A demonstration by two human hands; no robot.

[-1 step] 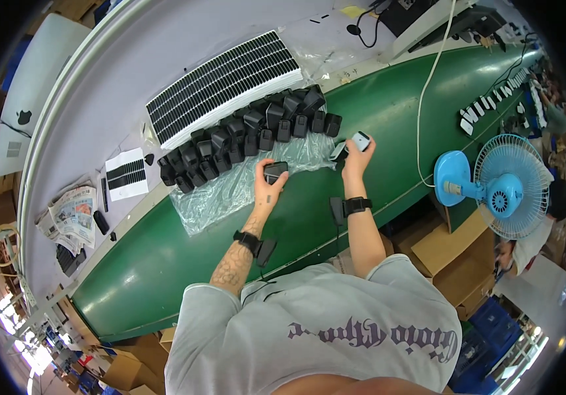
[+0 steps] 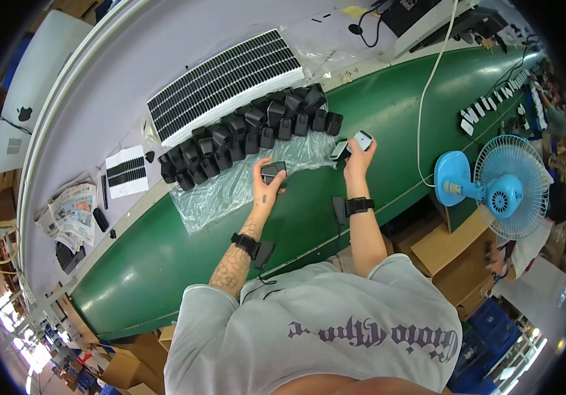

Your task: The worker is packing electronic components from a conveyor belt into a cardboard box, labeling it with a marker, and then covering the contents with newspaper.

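My left hand [image 2: 265, 186] is closed around a small black plastic casing [image 2: 273, 171], held above the near edge of the clear plastic sheet. My right hand [image 2: 360, 157] grips a small light-grey, box-shaped device [image 2: 363, 139] at its upper end. A second light-topped device [image 2: 339, 151] is beside that hand's fingers; whether it is held or rests on the belt, I cannot tell. Several black plastic casings [image 2: 254, 117] stand in close rows on the clear plastic sheet [image 2: 197, 209], beyond my left hand. Each wrist wears a black strap with a small box.
The green conveyor belt [image 2: 144, 263] runs across in front of me. Behind the casings lie sheets of black labels [image 2: 223, 82]. A blue fan [image 2: 503, 194] stands at right, near a white cable [image 2: 421, 108]. White devices [image 2: 487, 105] line the far right belt; an open carton [image 2: 454, 250] sits below.
My left hand has turned slightly, and the black casing in it has tilted. My right hand has shifted very little, still gripping the light-grey device.
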